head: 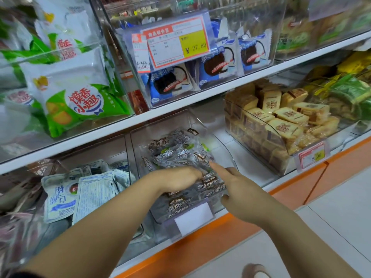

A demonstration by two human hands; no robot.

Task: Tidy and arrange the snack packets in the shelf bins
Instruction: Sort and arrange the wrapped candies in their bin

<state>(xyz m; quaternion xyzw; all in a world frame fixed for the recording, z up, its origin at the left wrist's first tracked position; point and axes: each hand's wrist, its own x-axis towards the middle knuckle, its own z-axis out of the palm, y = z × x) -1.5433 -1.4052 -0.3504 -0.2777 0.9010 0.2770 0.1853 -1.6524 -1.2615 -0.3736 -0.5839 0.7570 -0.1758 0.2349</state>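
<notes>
Lower shelf, middle clear bin (224, 145): dark snack packets (176, 153) printed 九制话梅, heaped from the bin's back wall to its front edge, where a blank white label holder (192, 217) is fixed. Left hand (178, 180) lies palm-down on the packets near the front, fingers curled over them; whether they grip one cannot be told. Right hand (236, 189) at the bin's right front corner, forefinger extended onto the pile, thumb against the front packets, fingers spread, nothing held. Bin to the left: white-and-blue packets (80, 193), writing not legible. Bin to the right: tan cake packets (281, 117), price tag (313, 155) reading 8.00. Upper shelf, middle bin: blue-and-white sandwich-cake packets (216, 67) behind a tag (178, 41) marked ¥27.80. Upper shelf, left end: green-and-white bag (74, 101) lettered 馍香小趣.
</notes>
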